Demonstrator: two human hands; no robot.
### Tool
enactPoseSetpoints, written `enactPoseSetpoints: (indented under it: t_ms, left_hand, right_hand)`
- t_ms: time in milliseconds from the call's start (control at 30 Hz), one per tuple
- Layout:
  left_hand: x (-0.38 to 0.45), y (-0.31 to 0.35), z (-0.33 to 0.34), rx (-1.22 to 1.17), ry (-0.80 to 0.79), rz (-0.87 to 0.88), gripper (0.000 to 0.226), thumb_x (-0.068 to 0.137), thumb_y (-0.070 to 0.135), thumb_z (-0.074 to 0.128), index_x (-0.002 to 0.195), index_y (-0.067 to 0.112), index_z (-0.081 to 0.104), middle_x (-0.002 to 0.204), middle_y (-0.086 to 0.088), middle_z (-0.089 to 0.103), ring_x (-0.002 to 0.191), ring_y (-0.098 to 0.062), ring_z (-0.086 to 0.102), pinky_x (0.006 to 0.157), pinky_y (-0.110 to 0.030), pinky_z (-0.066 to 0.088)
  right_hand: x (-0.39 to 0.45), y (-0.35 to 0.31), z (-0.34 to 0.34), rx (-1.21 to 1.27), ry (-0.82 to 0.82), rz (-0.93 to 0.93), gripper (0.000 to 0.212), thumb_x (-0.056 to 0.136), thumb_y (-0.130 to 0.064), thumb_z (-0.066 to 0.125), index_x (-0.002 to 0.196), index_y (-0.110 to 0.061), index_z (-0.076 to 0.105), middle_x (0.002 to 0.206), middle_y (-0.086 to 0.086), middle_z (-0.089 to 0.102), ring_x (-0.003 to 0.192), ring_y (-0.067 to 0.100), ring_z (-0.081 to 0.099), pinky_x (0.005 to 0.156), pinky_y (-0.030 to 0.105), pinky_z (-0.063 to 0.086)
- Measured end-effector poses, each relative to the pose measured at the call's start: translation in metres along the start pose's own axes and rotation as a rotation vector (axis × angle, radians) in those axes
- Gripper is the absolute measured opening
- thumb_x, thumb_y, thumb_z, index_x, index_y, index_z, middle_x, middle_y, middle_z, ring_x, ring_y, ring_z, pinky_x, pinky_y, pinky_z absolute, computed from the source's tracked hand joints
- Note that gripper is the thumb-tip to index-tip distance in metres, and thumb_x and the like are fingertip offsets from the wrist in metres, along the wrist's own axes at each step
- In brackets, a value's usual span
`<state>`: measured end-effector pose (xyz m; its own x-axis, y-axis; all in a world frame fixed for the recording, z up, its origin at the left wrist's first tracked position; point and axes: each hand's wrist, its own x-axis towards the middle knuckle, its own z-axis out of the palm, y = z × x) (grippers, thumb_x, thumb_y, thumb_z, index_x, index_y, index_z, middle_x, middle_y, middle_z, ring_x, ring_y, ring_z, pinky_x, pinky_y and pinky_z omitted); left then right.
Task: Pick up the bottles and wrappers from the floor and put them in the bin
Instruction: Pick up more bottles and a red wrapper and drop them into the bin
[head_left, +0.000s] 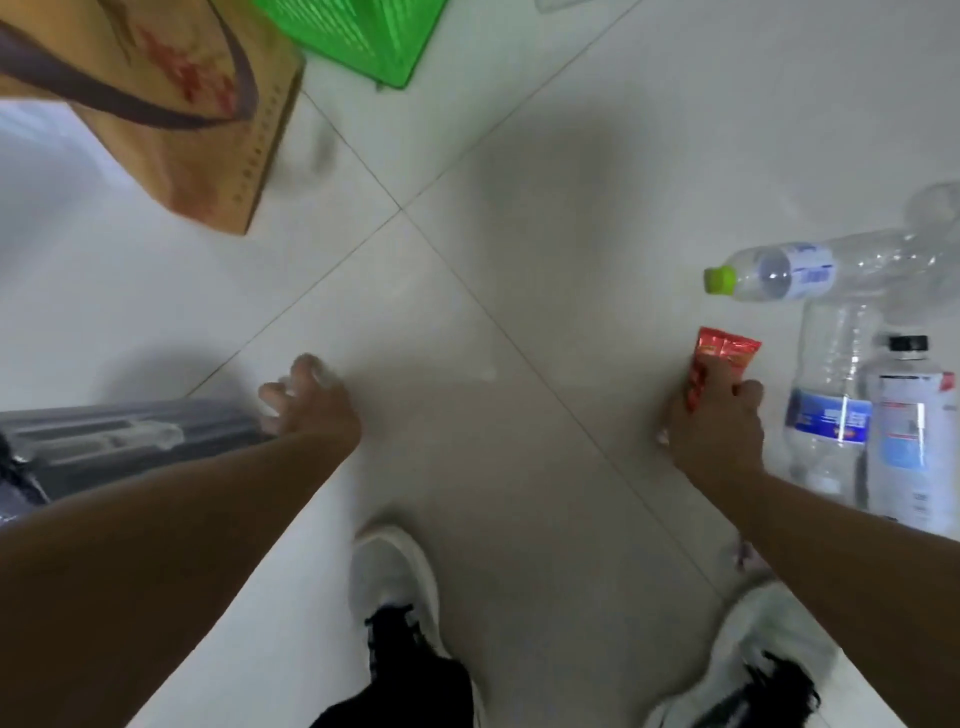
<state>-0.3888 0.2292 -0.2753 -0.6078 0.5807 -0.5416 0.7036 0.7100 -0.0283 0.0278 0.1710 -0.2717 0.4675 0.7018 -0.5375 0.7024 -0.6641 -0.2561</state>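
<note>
My right hand (719, 431) is closed around a red wrapper (719, 358) at the right of the white tiled floor. My left hand (306, 400) grips something clear and crumpled, a plastic piece (311, 371) mostly hidden by the fingers. To the right of my right hand lie clear plastic bottles: one with a green cap (810, 273), one with a blue label (826, 410) and one with a black cap (909, 436). A cardboard box lined with a dark bag (171, 98) stands at the upper left.
A green plastic crate (358, 36) sits at the top, behind the box. A dark grey case (119, 436) lies at the left, near my left forearm. My two white shoes (395, 577) stand at the bottom. Another clear bottle (935, 208) lies at the far right edge.
</note>
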Motion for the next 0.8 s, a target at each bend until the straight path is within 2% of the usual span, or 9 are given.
enactPoseSetpoints:
  t_ms: [67,133,267,367,467,533,567,667,800]
  left_hand:
    - [-0.020,-0.001,0.009,-0.074,-0.018,0.094,0.052,0.095,-0.003,0.055,0.138,0.026,0.051,0.134,-0.016,0.041,0.101,-0.040,0.060,0.079,-0.038,0.046]
    - [-0.043,0.005,-0.001,-0.121,-0.100,0.203,0.049,0.093,-0.007,0.054,0.130,0.025,0.053,0.123,-0.005,0.037,0.084,-0.028,0.059,0.064,-0.025,0.041]
    - [-0.111,0.031,-0.060,-0.243,-0.115,0.201,0.043,0.095,0.000,0.049,0.127,0.030,0.051,0.122,0.000,0.035,0.077,-0.020,0.057,0.053,-0.025,0.037]
    - [-0.177,0.037,-0.120,-0.316,-0.091,0.207,0.043,0.095,0.003,0.049,0.129,0.029,0.052,0.122,0.001,0.036,0.074,-0.013,0.054,0.053,-0.020,0.034]
    - [-0.236,0.024,-0.187,-0.395,-0.055,0.238,0.043,0.094,0.002,0.053,0.130,0.023,0.056,0.122,-0.002,0.041,0.074,-0.008,0.052,0.057,-0.014,0.037]
    - [-0.269,0.005,-0.233,-0.449,-0.034,0.204,0.044,0.093,0.001,0.055,0.131,0.021,0.059,0.123,-0.005,0.045,0.082,-0.016,0.056,0.076,-0.026,0.047]
    - [-0.284,-0.008,-0.255,-0.481,-0.020,0.175,0.044,0.092,0.000,0.056,0.131,0.021,0.059,0.125,-0.006,0.046,0.083,-0.017,0.056,0.083,-0.031,0.045]
    - [-0.317,-0.056,-0.317,-0.545,0.031,0.102,0.042,0.093,0.000,0.059,0.131,0.018,0.060,0.131,-0.009,0.045,0.084,-0.019,0.055,0.091,-0.032,0.045]
    - [-0.322,-0.135,-0.378,-0.607,0.084,-0.006,0.040,0.098,0.007,0.061,0.135,0.020,0.056,0.134,-0.012,0.044,0.083,-0.015,0.054,0.091,-0.028,0.044]
  right_hand:
    - [-0.004,0.000,0.001,0.001,-0.004,-0.050,0.026,0.107,-0.024,0.054,0.129,-0.012,0.049,0.113,0.020,0.047,0.087,0.046,0.059,0.084,0.054,0.055]
    - [-0.022,-0.011,-0.014,0.016,-0.001,-0.063,0.022,0.105,-0.019,0.055,0.125,-0.009,0.054,0.113,0.021,0.050,0.090,0.049,0.061,0.086,0.061,0.055]
    - [-0.072,-0.054,-0.085,0.066,-0.026,-0.173,0.021,0.103,-0.017,0.058,0.123,-0.012,0.057,0.111,0.015,0.052,0.081,0.038,0.066,0.081,0.059,0.059]
    - [-0.113,-0.087,-0.153,0.077,-0.043,-0.257,0.022,0.102,-0.018,0.061,0.124,-0.017,0.056,0.107,0.006,0.051,0.074,0.022,0.063,0.076,0.052,0.064]
    - [-0.152,-0.124,-0.220,0.104,-0.126,-0.295,0.024,0.098,-0.020,0.061,0.121,-0.021,0.056,0.105,0.003,0.047,0.069,0.034,0.069,0.068,0.055,0.064]
    - [-0.179,-0.147,-0.261,0.082,-0.174,-0.306,0.027,0.095,-0.020,0.060,0.121,-0.022,0.057,0.108,0.008,0.052,0.068,0.038,0.071,0.065,0.055,0.064]
    - [-0.195,-0.159,-0.281,0.073,-0.191,-0.320,0.028,0.095,-0.020,0.060,0.122,-0.022,0.057,0.108,0.011,0.056,0.066,0.037,0.072,0.059,0.051,0.064]
    - [-0.245,-0.191,-0.325,0.032,-0.249,-0.370,0.024,0.095,-0.018,0.059,0.117,-0.025,0.055,0.102,0.014,0.066,0.056,0.028,0.073,0.040,0.035,0.057]
    - [-0.290,-0.241,-0.337,-0.003,-0.302,-0.512,0.026,0.093,-0.021,0.061,0.113,-0.034,0.051,0.098,0.010,0.064,0.048,0.020,0.070,0.040,0.040,0.059]
